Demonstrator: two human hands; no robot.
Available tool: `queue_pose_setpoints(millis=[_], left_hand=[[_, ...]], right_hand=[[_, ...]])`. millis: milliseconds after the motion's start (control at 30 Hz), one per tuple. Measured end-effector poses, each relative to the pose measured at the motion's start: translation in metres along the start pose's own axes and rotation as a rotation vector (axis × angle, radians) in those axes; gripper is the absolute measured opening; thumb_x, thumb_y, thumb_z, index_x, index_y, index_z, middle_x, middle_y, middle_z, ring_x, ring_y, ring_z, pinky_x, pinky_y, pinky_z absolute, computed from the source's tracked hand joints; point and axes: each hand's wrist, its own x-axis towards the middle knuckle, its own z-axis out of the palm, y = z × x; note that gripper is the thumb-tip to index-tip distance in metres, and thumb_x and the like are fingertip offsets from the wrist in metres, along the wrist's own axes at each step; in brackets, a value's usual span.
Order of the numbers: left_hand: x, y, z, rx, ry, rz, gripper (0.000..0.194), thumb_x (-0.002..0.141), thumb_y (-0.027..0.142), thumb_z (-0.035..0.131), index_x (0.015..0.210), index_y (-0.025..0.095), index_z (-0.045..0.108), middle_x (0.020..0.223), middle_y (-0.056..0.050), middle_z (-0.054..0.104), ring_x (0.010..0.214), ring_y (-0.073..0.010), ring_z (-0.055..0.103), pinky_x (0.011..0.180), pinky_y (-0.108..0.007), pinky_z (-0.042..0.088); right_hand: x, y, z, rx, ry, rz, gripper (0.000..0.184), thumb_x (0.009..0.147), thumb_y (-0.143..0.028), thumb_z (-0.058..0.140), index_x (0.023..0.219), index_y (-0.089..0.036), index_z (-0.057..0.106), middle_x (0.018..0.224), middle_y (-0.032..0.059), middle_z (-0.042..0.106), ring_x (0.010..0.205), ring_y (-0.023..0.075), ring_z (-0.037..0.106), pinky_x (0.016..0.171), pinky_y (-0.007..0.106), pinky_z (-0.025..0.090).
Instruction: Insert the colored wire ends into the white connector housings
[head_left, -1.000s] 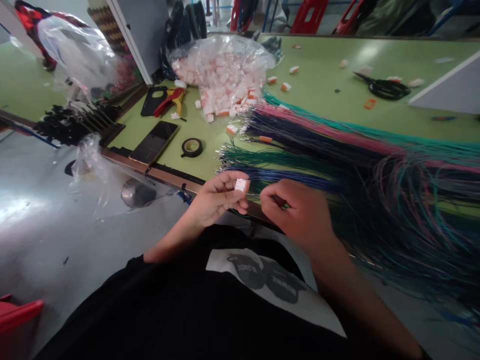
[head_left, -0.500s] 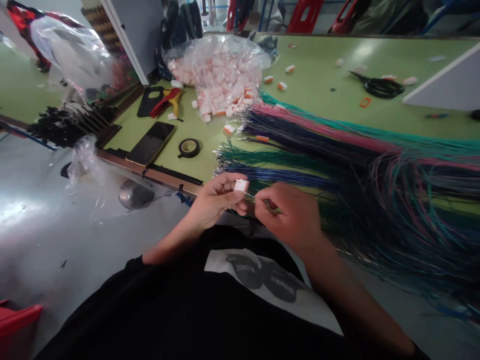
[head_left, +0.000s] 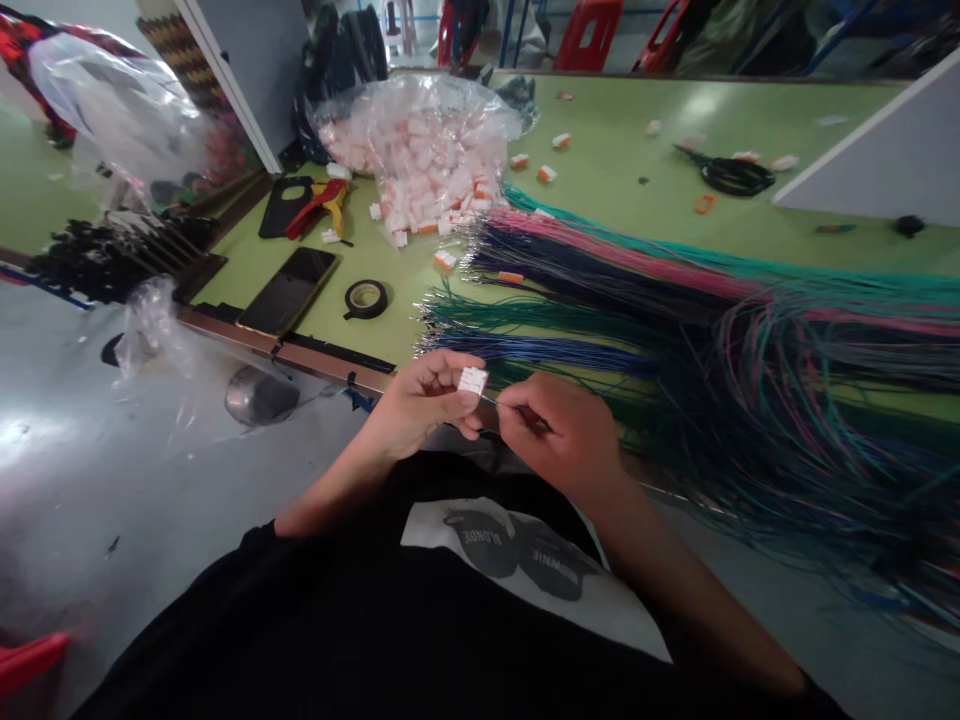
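Note:
Between the thumb and fingers of my left hand (head_left: 429, 402) is a small white connector housing (head_left: 472, 381), held just off the table's front edge. My right hand (head_left: 559, 425) pinches a thin wire (head_left: 490, 400) close to its end. That wire end meets the right side of the housing; how deep it sits inside cannot be seen. Behind my hands lie bundles of cut wires with metal tips: blue wires (head_left: 555, 350), green wires (head_left: 517, 312), dark wires (head_left: 570, 262) and pink wires (head_left: 637, 250).
A clear bag of white and orange connectors (head_left: 435, 165) stands at the back. To the left lie a phone (head_left: 289, 290), black tape (head_left: 366, 299) and red-and-yellow pliers (head_left: 319, 205). Black scissors (head_left: 731, 175) and loose connectors lie at the back right beside a white panel (head_left: 877, 150).
The connector housing has turned slightly in my left hand. My right hand, still pinching the wire, stays close beside it. The whole view has shifted a little.

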Motion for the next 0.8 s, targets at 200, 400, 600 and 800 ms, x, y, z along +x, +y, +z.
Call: queue_pose_setpoints(millis=[200,400,600,800], left_hand=[[0.000,-0.004,0.003,-0.040,-0.007,-0.057,0.037,0.069,0.024,0.083,0.097,0.015,0.062,0.065,0.003,0.066,0.054,-0.0089,0.065,0.053,-0.019,0.055],[0.002,-0.007,0.001,-0.045,0.009,-0.053,0.038,0.065,0.024,0.085,0.095,0.015,0.062,0.065,0.004,0.067,0.052,-0.0086,0.064,0.051,-0.019,0.055],[-0.001,0.000,-0.007,0.012,-0.086,-0.114,0.036,0.067,0.022,0.084,0.095,0.015,0.063,0.065,0.003,0.067,0.050,-0.0090,0.064,0.049,-0.019,0.054],[-0.003,0.004,-0.016,0.061,-0.199,-0.113,0.034,0.071,0.023,0.082,0.098,0.015,0.063,0.064,0.004,0.066,0.050,-0.0091,0.064,0.045,-0.017,0.050]], right_hand=[[-0.001,0.001,0.001,-0.023,-0.058,0.018,0.022,0.082,-0.020,0.046,0.064,-0.021,0.059,0.056,-0.0019,0.051,0.055,0.0107,0.045,0.056,0.024,0.031],[-0.001,0.000,0.005,-0.139,-0.128,0.014,0.027,0.084,-0.020,0.043,0.062,-0.020,0.059,0.059,0.0010,0.057,0.057,0.0124,0.048,0.053,0.026,0.026],[0.013,0.011,-0.015,0.080,-0.442,0.111,0.026,0.088,-0.026,0.049,0.069,-0.021,0.066,0.070,0.0009,0.069,0.063,0.0138,0.058,0.058,0.026,0.035],[0.062,0.062,-0.039,-0.393,-0.148,0.298,0.026,0.089,-0.021,0.047,0.095,-0.022,0.072,0.102,0.0089,0.072,0.092,0.0251,0.062,0.075,0.034,0.041]])
